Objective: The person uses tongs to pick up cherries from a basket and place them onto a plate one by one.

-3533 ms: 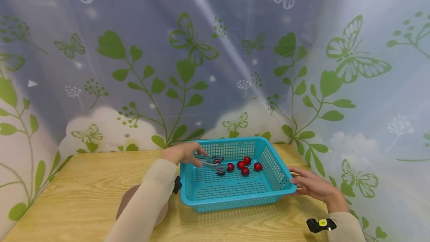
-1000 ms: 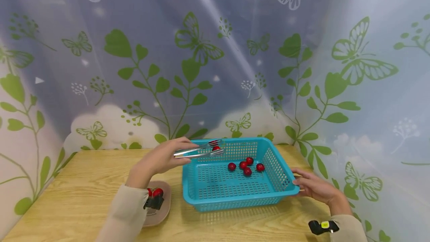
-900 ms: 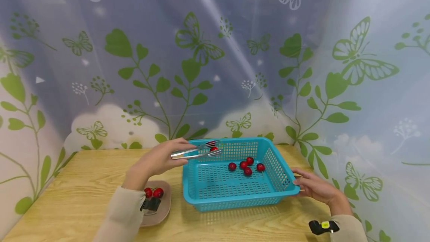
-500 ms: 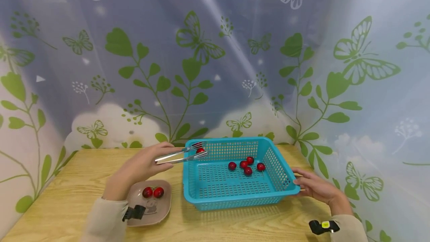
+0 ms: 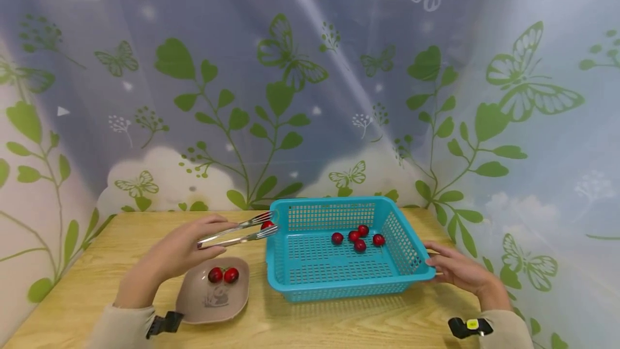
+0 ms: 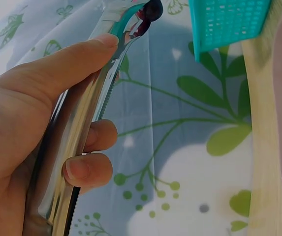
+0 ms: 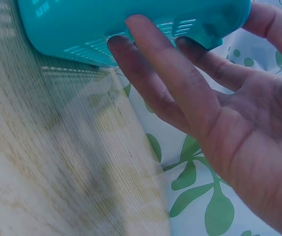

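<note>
In the head view my left hand (image 5: 180, 246) grips metal tongs (image 5: 244, 239) with fork-like ends, the thumb lying along one arm of them in the left wrist view. Between the tong tips, red cherries (image 5: 267, 224) are held up at the left rim of the blue plastic basket (image 5: 349, 291). Several more cherries (image 5: 359, 245) lie together on the basket floor. My right hand (image 5: 457, 271) holds the basket's right front corner; in the right wrist view its fingers (image 7: 175, 73) reach along the outer wall, below the rim.
Left of the basket, a pinkish square plate (image 5: 232, 306) carries two cherries (image 5: 224, 274) and a printed picture. All stands on a wood-grain table (image 5: 97, 273), backed by a curtain (image 5: 310, 139) patterned with leaves and butterflies.
The tongs have lifted cherries from the basket floor, and my left hand has carried them leftward to the basket's left rim. The plate has come into full view. My right hand stays at the corner.
</note>
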`<state>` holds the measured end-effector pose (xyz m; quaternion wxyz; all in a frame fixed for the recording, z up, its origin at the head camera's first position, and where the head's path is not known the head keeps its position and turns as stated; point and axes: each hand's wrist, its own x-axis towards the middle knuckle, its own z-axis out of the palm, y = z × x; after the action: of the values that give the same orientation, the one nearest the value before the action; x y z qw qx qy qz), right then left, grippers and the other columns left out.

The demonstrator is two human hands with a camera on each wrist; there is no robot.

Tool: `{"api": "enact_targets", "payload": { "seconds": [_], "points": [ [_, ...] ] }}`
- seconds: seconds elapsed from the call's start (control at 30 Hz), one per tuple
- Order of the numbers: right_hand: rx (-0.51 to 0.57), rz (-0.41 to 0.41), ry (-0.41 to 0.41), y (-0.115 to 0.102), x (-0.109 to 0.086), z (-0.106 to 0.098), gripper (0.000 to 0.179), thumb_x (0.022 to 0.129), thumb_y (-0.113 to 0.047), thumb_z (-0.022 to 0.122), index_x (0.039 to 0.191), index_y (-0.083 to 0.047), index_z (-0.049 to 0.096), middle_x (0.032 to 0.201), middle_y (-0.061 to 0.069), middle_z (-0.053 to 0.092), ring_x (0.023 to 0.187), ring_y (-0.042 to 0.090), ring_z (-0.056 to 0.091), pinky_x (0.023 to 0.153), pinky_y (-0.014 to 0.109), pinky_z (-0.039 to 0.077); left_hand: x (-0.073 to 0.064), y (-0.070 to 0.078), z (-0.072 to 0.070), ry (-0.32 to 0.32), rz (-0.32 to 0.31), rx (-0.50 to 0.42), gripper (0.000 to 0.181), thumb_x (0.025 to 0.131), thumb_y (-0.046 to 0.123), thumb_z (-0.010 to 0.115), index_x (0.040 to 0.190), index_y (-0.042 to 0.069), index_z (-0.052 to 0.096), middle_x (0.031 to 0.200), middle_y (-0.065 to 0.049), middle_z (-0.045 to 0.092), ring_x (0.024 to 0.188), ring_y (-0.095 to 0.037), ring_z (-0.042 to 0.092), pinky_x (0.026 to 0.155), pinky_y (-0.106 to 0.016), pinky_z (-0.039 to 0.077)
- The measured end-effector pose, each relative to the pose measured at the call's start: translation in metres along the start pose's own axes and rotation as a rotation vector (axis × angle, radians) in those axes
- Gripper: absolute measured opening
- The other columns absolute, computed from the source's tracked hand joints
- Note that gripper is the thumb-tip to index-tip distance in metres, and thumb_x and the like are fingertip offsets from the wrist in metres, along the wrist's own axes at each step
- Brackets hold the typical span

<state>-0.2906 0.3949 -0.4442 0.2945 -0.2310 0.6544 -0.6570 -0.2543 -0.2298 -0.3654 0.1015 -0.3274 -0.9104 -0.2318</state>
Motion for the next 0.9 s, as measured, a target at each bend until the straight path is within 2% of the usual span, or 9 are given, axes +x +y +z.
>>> {"api": "enact_targets", "payload": {
  "seconds": [0.13, 0.53, 0.8, 0.9],
  "points": [
    [-0.006, 0.006, 0.006, 0.000, -0.001, 0.000, 0.042, 0.112, -0.008, 0.034, 0.141, -0.033, 0.051, 0.131, -0.004, 0.070, 0.114, 0.013, 0.072, 0.100, 0.041, 0.058, -0.009, -0.003, -0.002, -0.011, -0.030, 0.017, 0.049, 0.098, 0.021, 0.072, 0.146, 0.023, 0.061, 0.139, -0.001, 0.064, 0.117, -0.024, 0.067, 0.086, -0.038, 0.058],
    [-0.011, -0.005, 0.004, 0.001, 0.000, -0.002, 0.045, 0.111, -0.006, 0.033, 0.141, -0.033, 0.052, 0.131, -0.004, 0.069, 0.113, 0.013, 0.072, 0.099, 0.040, 0.059, -0.037, -0.013, 0.003, 0.012, -0.080, 0.039, 0.051, 0.095, 0.018, 0.075, 0.144, 0.026, 0.062, 0.136, 0.004, 0.065, 0.114, -0.020, 0.068, 0.083, -0.032, 0.057],
    [-0.016, 0.010, 0.013, -0.001, -0.001, 0.000, 0.042, 0.111, -0.008, 0.035, 0.141, -0.033, 0.051, 0.130, -0.004, 0.070, 0.114, 0.013, 0.072, 0.100, 0.041, 0.058, -0.045, -0.023, 0.007, 0.014, -0.049, -0.021, 0.049, 0.096, 0.019, 0.074, 0.143, 0.020, 0.063, 0.134, 0.002, 0.066, 0.107, -0.003, 0.064, 0.077, -0.027, 0.056],
    [-0.011, 0.014, 0.011, 0.000, 0.000, 0.000, 0.042, 0.112, -0.009, 0.034, 0.142, -0.033, 0.050, 0.131, -0.005, 0.069, 0.115, 0.014, 0.072, 0.101, 0.040, 0.058, -0.048, -0.027, 0.007, -0.001, -0.047, -0.051, 0.048, 0.097, 0.023, 0.073, 0.144, 0.021, 0.062, 0.133, 0.002, 0.066, 0.106, -0.003, 0.064, 0.076, -0.025, 0.055]
  ]
}}
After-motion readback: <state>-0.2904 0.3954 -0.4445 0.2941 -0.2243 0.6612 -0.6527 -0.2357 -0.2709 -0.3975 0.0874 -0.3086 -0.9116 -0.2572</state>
